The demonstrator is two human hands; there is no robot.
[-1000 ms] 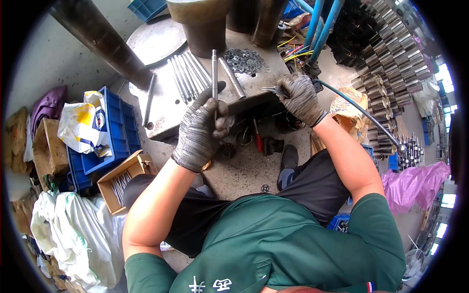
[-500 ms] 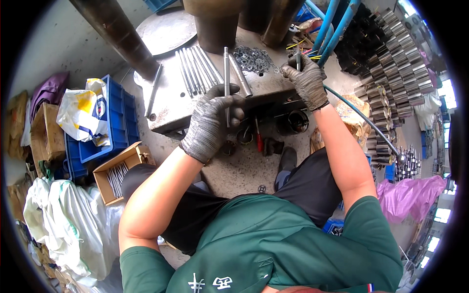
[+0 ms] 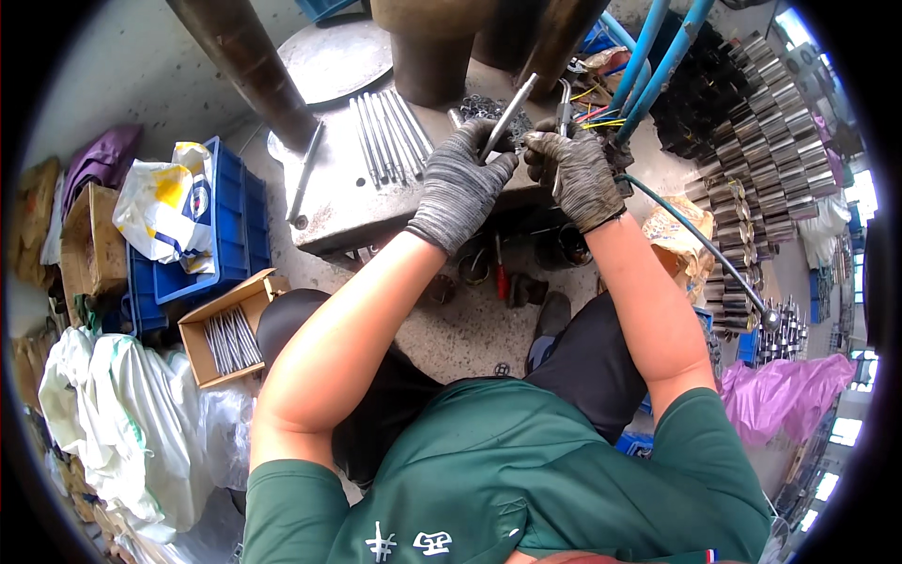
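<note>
My gloved left hand (image 3: 460, 183) is closed round a shiny metal rod (image 3: 512, 113), which slants up and to the right over the bench's front edge. Close beside it, my gloved right hand (image 3: 581, 179) grips slim metal pliers (image 3: 565, 101) with a narrow, bent tip pointing up; its jaws are too small to read clearly. The rod and the pliers are apart at their upper ends. Behind the hands lies a heap of small dark metal rings (image 3: 484, 106), partly covered by my left hand. A row of similar rods (image 3: 385, 136) rests on the bench to the left.
The metal bench (image 3: 343, 211) carries a thick dark column (image 3: 430, 56) and a lone rod (image 3: 305, 174). A carton of thin rods (image 3: 230, 338) and a blue crate (image 3: 240, 221) stand left. A lever with a ball knob (image 3: 769, 320) and stacked metal cylinders (image 3: 770, 141) are right.
My left hand has moved right and tilted the rod from upright to slanting. My right hand has shifted slightly down, and the two hands are now close together. The view has shifted a little.
</note>
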